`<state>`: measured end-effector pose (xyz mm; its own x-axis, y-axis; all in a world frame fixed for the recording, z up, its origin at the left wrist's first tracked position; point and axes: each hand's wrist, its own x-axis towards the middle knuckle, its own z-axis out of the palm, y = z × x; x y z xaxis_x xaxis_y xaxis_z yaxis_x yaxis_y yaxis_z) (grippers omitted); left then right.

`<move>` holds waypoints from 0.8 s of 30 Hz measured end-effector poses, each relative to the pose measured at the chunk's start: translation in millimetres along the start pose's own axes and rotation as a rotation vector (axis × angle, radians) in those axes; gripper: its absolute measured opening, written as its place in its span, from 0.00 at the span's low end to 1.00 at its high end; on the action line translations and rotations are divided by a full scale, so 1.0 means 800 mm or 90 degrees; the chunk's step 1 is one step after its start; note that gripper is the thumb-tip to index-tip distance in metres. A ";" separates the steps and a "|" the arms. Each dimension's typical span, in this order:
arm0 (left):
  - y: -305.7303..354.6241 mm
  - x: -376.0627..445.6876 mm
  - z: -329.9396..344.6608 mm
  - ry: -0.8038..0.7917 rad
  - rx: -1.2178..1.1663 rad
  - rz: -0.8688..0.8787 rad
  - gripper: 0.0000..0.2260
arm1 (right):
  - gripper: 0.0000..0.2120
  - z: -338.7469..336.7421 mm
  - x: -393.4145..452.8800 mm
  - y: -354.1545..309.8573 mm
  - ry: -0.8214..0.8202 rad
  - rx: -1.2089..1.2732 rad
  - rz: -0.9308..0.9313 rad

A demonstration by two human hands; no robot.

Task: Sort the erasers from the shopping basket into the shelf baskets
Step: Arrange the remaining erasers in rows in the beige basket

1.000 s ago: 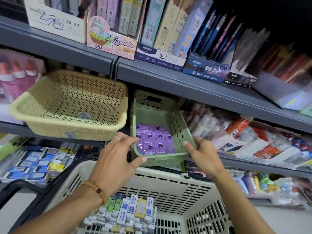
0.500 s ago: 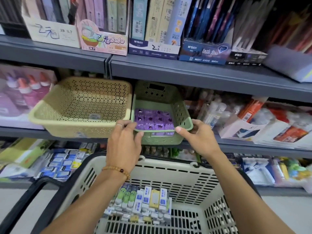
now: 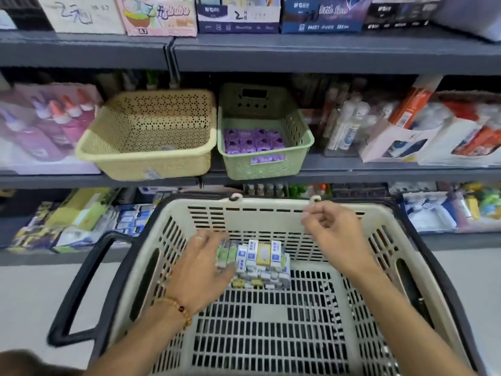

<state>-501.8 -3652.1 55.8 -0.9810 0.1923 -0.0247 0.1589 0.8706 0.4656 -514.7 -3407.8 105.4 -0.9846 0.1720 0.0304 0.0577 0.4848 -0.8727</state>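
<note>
Fingers [image 3: 217, 270] of both hands, gripping nothing, have dropped from green basket [image 3: 264, 166] to erasers [image 3: 260, 260].

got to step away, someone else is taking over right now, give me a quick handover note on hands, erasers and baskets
Left hand: down in the shopping basket, fingers on the left side of the boxed erasers; motion blur hides whether it grips any.
Right hand: loosely curled above the basket's far rim, holding nothing visible.
Done: purple wrapped erasers lie in the green shelf basket.
Left: the beige shelf basket beside it appears nearly empty; the white, blue, green and yellow boxed erasers are all stacked in the shopping basket and need sorting onto the shelf.
</note>
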 end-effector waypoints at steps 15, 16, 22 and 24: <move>-0.014 0.032 0.105 -0.048 0.343 0.037 0.38 | 0.13 0.083 -0.001 0.074 -0.219 0.071 0.426; -0.016 0.031 0.107 -0.052 0.349 0.048 0.38 | 0.12 0.088 -0.001 0.075 -0.222 0.073 0.420; -0.012 0.046 0.109 -0.090 0.374 0.086 0.45 | 0.29 0.111 0.011 0.071 -0.186 0.020 0.409; -0.017 0.049 0.109 -0.085 0.373 0.092 0.45 | 0.20 0.116 0.015 0.069 -0.172 0.007 0.405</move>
<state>-532.5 -3617.0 -29.1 -0.9285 0.3494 -0.1260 0.3615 0.9281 -0.0897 -539.0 -3458.7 12.0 -0.7670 0.1994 -0.6099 0.6369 0.3517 -0.6860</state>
